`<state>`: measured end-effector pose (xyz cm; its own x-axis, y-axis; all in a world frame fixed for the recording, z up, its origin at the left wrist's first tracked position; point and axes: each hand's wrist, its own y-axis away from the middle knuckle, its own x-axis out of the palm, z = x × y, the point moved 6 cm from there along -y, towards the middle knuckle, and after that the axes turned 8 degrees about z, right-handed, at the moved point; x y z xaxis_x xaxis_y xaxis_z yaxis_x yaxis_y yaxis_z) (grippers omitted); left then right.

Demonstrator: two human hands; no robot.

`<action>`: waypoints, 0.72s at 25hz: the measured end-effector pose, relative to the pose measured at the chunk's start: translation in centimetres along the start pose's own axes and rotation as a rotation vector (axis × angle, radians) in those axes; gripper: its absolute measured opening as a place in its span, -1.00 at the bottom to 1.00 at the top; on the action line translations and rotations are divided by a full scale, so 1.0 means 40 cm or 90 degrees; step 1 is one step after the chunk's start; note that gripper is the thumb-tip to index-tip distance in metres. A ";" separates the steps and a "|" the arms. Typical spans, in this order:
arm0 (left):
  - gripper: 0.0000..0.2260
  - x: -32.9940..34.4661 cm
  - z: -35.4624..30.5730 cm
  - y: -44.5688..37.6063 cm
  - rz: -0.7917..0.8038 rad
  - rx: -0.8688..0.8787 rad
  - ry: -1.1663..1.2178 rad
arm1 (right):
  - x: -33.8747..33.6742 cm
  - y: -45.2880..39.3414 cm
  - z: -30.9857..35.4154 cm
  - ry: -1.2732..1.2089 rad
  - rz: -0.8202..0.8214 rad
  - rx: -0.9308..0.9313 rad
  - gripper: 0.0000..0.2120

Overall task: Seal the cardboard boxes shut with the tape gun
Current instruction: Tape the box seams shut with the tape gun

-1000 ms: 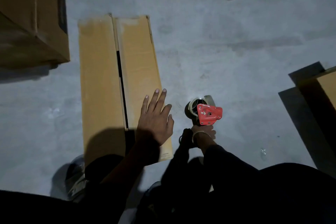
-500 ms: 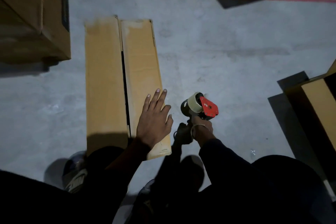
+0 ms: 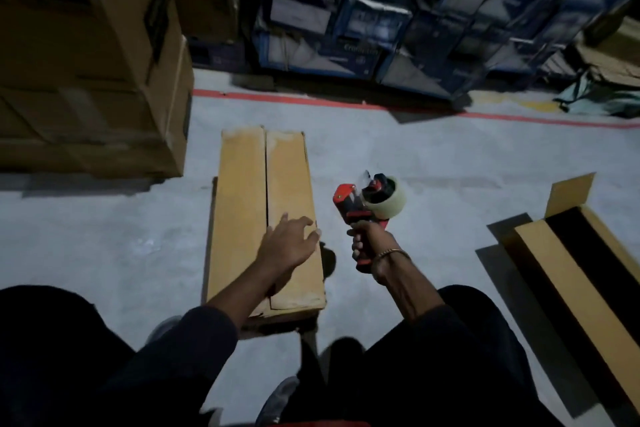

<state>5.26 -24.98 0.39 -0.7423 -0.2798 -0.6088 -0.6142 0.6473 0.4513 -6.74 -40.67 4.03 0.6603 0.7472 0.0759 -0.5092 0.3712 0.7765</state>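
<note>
Cardboard box [image 3: 242,204] seam untaped; open box [image 3: 568,274] cut off right.

Tape gun [image 3: 369,204] lifted higher in right hand [image 3: 370,246], roll now facing right

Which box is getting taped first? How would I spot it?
Look at the grey floor in front of the red line. The long flat box lies there lengthwise, with the left hand resting on it. Unlike the open box on the right, its flaps are closed, with a dark seam down the middle.
</note>
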 end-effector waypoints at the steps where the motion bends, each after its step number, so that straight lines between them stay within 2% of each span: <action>1: -0.55 -0.061 0.017 0.043 -0.081 -0.019 -0.037 | 0.032 0.046 0.009 -0.029 0.088 -0.001 -0.86; 3: -0.45 -0.143 0.101 0.129 -0.202 -0.102 -0.060 | 0.083 0.106 0.011 -0.107 0.225 -0.016 -0.75; 4: -0.35 -0.157 0.170 0.164 -0.220 -0.172 -0.024 | 0.100 0.119 0.004 -0.135 0.263 -0.023 -0.71; 6: -0.14 -0.139 0.308 0.222 -0.211 -0.303 0.114 | 0.135 0.123 -0.020 -0.149 0.314 -0.039 -0.64; 8: -0.11 -0.075 0.395 0.246 -0.175 -0.356 0.274 | 0.155 0.104 -0.054 -0.104 0.295 -0.052 -0.60; 12: -0.40 0.022 0.436 0.223 -0.196 -0.326 0.388 | 0.165 0.043 -0.107 -0.071 0.221 -0.035 -0.56; 14: -0.43 0.033 0.436 0.205 -0.208 -0.266 0.381 | 0.158 0.012 -0.118 -0.079 0.205 -0.042 -0.61; 18: -0.45 0.010 0.453 0.176 -0.226 -0.241 0.344 | 0.177 -0.027 -0.156 -0.067 0.224 -0.061 -0.52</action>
<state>5.49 -7.69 -8.51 -0.4506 -0.7988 -0.3986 -0.8188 0.1920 0.5410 -4.96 -32.35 -0.18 0.4860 0.7792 0.3959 -0.7611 0.1547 0.6299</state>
